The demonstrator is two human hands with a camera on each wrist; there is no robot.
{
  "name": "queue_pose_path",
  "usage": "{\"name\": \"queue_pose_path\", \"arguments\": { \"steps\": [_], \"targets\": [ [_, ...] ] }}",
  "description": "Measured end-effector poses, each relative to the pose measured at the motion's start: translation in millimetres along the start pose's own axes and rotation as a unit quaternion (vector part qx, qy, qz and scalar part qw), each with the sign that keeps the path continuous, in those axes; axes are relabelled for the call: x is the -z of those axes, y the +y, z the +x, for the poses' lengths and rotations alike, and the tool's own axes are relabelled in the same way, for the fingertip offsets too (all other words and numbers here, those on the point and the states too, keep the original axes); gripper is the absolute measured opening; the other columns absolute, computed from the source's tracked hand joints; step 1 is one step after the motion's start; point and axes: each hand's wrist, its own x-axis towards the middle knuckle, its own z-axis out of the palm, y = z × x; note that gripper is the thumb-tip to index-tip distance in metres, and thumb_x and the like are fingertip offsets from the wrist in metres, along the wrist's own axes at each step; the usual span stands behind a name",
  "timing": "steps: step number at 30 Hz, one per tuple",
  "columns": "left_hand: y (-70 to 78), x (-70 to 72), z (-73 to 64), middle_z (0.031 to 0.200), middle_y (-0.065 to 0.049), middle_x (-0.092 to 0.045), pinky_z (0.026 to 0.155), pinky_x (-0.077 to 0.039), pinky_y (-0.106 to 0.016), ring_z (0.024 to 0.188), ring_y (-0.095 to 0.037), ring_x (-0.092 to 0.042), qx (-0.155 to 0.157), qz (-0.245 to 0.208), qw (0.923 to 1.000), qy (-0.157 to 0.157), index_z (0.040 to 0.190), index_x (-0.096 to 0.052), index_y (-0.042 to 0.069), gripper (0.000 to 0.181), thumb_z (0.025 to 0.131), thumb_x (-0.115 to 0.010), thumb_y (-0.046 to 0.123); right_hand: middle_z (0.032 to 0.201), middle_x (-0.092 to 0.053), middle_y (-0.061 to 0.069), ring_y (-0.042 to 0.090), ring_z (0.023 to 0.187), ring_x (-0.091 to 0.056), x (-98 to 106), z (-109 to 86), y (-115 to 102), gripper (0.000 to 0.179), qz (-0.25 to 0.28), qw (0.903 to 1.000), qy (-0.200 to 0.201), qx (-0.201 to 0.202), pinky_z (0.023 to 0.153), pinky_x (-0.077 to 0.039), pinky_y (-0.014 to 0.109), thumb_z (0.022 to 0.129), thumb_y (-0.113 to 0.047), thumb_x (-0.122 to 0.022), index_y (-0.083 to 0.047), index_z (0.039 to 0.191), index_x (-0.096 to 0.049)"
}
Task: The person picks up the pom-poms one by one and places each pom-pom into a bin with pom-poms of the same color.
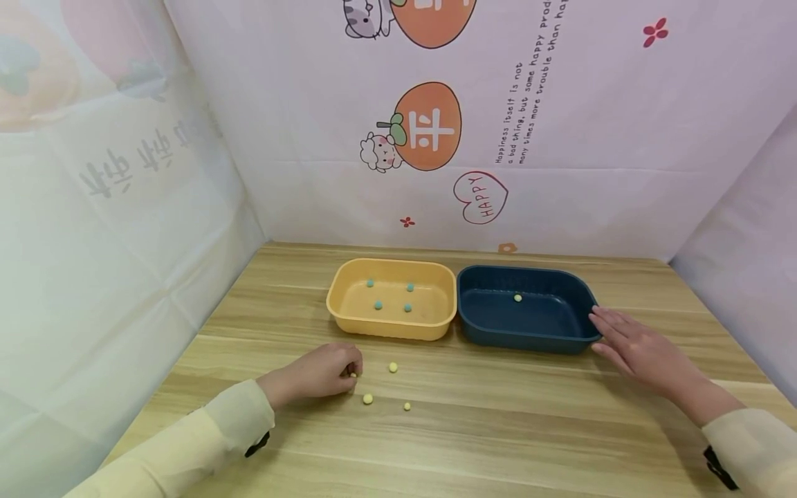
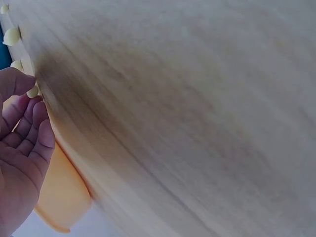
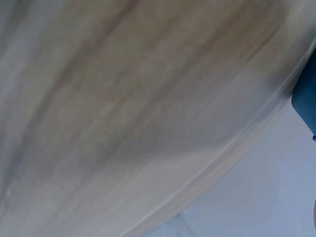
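My left hand (image 1: 324,370) is low over the table in front of the yellow tray (image 1: 391,332). Its thumb and forefinger pinch a small pale-yellow ball (image 2: 32,92), which peeks out between the fingertips. Just right of that hand lie three more pale-yellow balls, the nearest one (image 1: 368,399) close to its fingers. With straight fingers my right hand (image 1: 638,346) touches the right end of the dark blue tray (image 1: 529,342). One pale-yellow ball (image 1: 517,298) sits inside the blue tray. Several small blue-green balls, one toward the front (image 1: 407,308), lie spread in the yellow tray.
The two trays stand side by side toward the back of the wood-grain table (image 1: 473,429). Behind them hangs a printed white cloth (image 1: 311,187), and more pale cloth closes off the left and right sides.
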Motion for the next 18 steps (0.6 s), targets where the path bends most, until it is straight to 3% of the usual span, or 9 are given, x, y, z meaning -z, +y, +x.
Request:
{"name": "queue_pose_path", "arguments": {
  "steps": [8, 18],
  "targets": [
    [5.7, 3.5, 1.5, 0.076, 0.01, -0.052, 0.062, -0.046, -0.023, 0.07, -0.006, -0.049, 0.0, -0.039, 0.9986, 0.034, 0.085, -0.061, 0.017, 0.01, 0.085, -0.065, 0.008, 0.128, -0.056, 0.03, 0.026, 0.134, -0.041, 0.1, -0.9, 0.8, 0.058, -0.001, 1.0, -0.008, -0.005, 0.115, -0.013, 0.021, 0.101, -0.041, -0.049, 0.009, 0.129, -0.056],
    [21.0, 17.1, 17.9, 0.081, 0.008, -0.057, 0.066, -0.049, -0.022, 0.075, -0.007, -0.054, -0.067, -0.077, 0.9899, 0.098, 0.085, -0.061, 0.014, 0.012, 0.083, -0.064, 0.003, 0.129, -0.055, 0.029, 0.029, 0.132, -0.043, 0.7, -0.8, -0.7, 0.056, 0.001, 0.9999, -0.012, -0.013, 0.115, -0.013, 0.021, 0.101, -0.039, -0.051, 0.009, 0.13, -0.055]
  ]
}}
